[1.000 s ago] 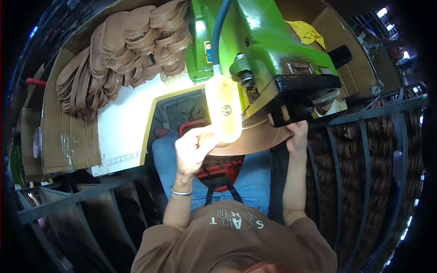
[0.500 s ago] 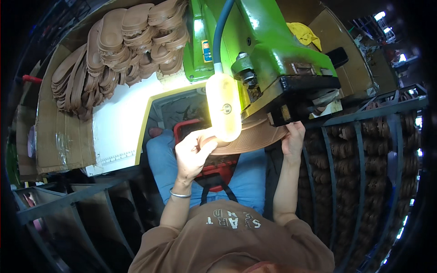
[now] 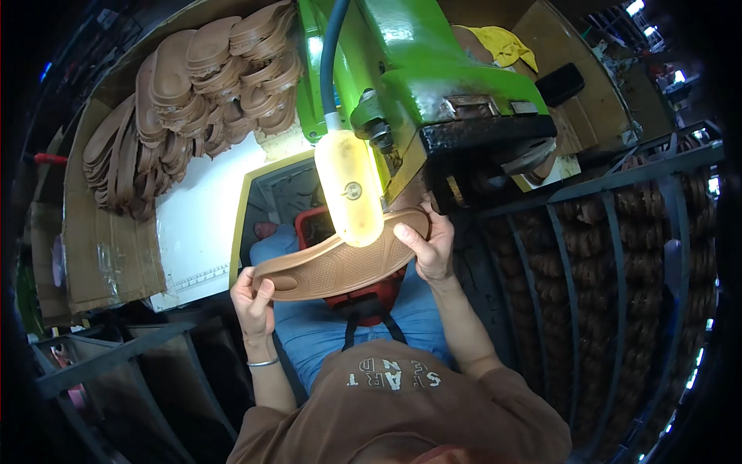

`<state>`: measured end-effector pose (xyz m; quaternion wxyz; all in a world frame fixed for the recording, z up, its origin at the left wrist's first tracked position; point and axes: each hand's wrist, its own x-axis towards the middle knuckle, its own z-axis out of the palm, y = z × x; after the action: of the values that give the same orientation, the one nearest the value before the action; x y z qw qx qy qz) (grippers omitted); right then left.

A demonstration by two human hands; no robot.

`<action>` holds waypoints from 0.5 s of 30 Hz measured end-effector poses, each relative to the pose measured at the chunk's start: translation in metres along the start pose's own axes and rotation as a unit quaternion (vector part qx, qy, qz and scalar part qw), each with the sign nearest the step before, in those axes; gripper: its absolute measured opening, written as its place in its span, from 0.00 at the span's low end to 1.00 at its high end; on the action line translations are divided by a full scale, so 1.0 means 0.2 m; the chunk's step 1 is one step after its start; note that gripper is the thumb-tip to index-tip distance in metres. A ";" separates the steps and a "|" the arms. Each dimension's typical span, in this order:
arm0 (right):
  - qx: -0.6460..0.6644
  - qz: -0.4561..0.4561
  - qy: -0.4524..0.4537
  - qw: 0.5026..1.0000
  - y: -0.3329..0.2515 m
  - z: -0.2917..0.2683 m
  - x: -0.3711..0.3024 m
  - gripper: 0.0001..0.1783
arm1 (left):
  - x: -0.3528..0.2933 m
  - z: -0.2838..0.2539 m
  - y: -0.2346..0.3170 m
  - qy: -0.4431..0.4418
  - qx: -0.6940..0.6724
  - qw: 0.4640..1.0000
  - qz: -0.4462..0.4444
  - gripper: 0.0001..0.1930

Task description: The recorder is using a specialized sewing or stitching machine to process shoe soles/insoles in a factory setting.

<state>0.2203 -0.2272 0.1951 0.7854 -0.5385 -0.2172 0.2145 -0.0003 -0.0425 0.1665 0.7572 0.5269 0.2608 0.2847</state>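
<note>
A brown moulded shoe sole, long and slightly curved, is held above my lap with its textured face towards me. My left hand pinches the left end between thumb and fingers. Over at the right end, my right hand grips the sole, thumb on the textured face and fingers behind. A lit yellow-white lamp hangs in front of the sole's upper edge and hides part of it. Just above my right hand is the dark head of a green machine; its working part is hidden from view.
Stacked brown soles fill the far left, beside a white tabletop and a cardboard box wall. A yellow cloth lies at the far right. Metal racks stand on both sides, the right rack packed with brown pieces.
The sole has moved left and nearer to me, out from beside the machine head, showing more of its textured face. Both hands have shifted left with it, still holding its ends.
</note>
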 end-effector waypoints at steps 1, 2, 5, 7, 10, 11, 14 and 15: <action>0.002 0.000 -0.001 1.000 0.00 0.00 0.00 0.16 | -0.01 -0.02 -0.01 -0.015 -0.004 1.000 -0.016 0.12; -0.025 -0.013 0.010 1.000 0.00 -0.02 0.00 0.17 | -0.02 -0.01 -0.04 -0.014 0.003 1.000 -0.011 0.12; -0.039 -0.043 0.076 0.995 0.00 -0.13 -0.01 0.19 | 0.02 0.18 0.02 -0.032 0.142 0.988 0.050 0.14; -0.009 -0.072 0.107 0.992 -0.05 -0.23 0.00 0.18 | 0.10 0.34 0.05 -0.047 0.179 0.979 0.083 0.13; 0.013 -0.083 0.152 0.985 -0.09 -0.30 0.03 0.14 | 0.20 0.50 0.06 -0.072 0.111 0.986 0.100 0.14; 0.011 -0.085 0.151 0.985 -0.10 -0.30 0.02 0.14 | 0.21 0.52 0.07 -0.081 0.066 0.990 0.094 0.14; 0.007 -0.048 0.152 0.987 -0.12 -0.24 0.02 0.13 | 0.24 0.47 0.09 -0.076 0.103 0.986 0.109 0.13; 0.032 -0.037 0.143 0.988 -0.11 -0.22 0.01 0.14 | 0.23 0.44 0.08 -0.057 0.082 0.991 0.084 0.13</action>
<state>0.2502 -0.2661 0.2013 0.8327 -0.5298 -0.1151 0.1128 0.0906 -0.0618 0.2046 0.6984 0.6227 0.1950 0.2942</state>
